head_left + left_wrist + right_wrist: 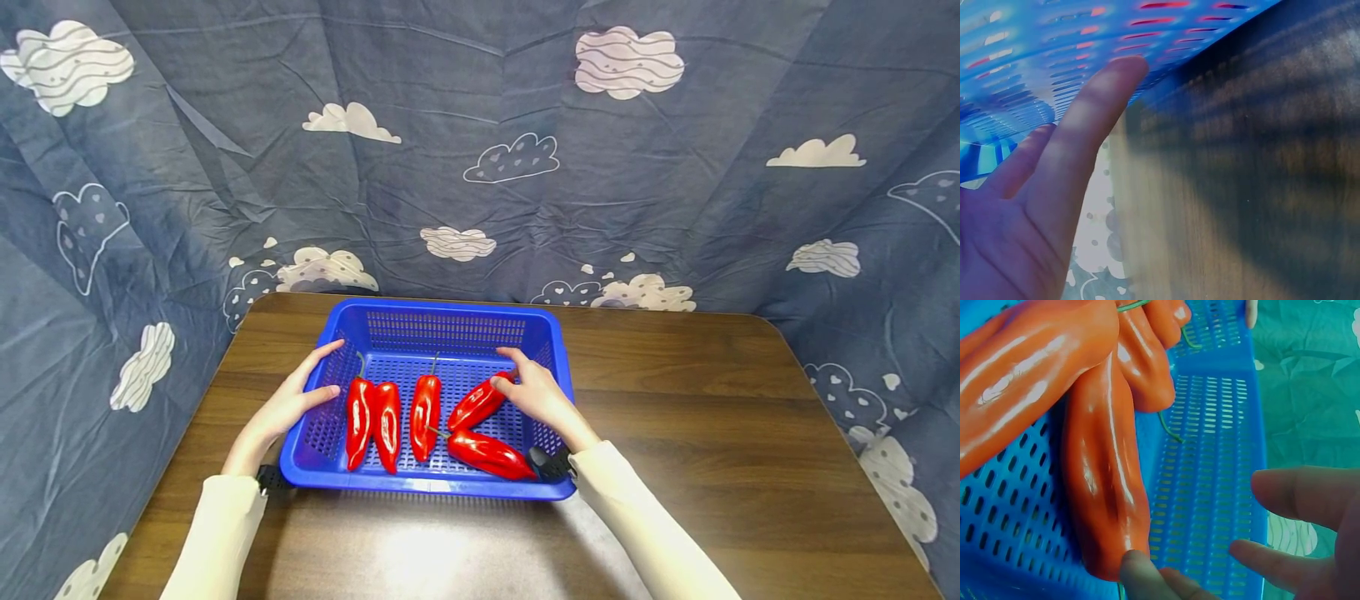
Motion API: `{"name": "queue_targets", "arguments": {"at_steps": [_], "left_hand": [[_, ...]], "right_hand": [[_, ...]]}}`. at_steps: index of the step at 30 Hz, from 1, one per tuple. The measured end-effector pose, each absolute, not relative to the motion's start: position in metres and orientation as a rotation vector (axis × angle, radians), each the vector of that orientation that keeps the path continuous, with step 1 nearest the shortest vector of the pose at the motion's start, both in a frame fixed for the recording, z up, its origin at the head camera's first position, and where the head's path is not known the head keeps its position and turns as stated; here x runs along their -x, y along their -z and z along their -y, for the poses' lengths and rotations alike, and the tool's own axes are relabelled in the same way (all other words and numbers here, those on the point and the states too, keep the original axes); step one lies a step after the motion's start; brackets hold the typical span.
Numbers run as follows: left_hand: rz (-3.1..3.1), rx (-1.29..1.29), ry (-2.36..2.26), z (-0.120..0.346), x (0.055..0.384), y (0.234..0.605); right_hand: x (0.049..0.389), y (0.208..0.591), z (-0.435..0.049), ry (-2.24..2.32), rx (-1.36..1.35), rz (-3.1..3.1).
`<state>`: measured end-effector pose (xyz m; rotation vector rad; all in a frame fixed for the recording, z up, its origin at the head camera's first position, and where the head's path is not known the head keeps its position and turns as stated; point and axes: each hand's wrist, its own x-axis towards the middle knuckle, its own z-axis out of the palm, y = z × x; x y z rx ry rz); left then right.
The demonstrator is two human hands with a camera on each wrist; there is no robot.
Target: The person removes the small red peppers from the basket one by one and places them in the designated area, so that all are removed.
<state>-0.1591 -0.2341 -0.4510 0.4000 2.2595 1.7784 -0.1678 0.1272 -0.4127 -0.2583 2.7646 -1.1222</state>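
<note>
A blue perforated plastic basket [442,492] stands on the table with several glossy red peppers [361,417] in it, thin green stems showing. At its left side is my left hand [288,402], thumb and a finger reaching over the rim. From the left wrist view, straight fingers [1094,103] lie along the basket's slotted outer wall. My right hand [542,392] is over the right part of the basket, fingers spread. Its thumb tip overlaps the stem end of the rear right pepper [1107,481]. Another pepper [489,454] lies in front of that one.
The wooden table [690,417] extends to the right of the basket. A dark blue curtain with white clouds [442,192] hangs behind and along the sides. Black wrist straps and pale sleeves [637,517] come in from the front.
</note>
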Motion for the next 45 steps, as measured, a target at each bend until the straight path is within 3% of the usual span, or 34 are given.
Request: {"name": "queue_targets", "arguments": {"at_steps": [22,45], "left_hand": [[-2.231,-0.397,-1.822,0.234,0.161,0.455],[-2.222,-0.385,-1.835,0.235,0.161,0.456]], "right_hand": [[0.179,0.423,-0.108,0.998,0.417,-2.743],[0.186,0.426,-0.09,0.887,0.364,-2.623]]}}
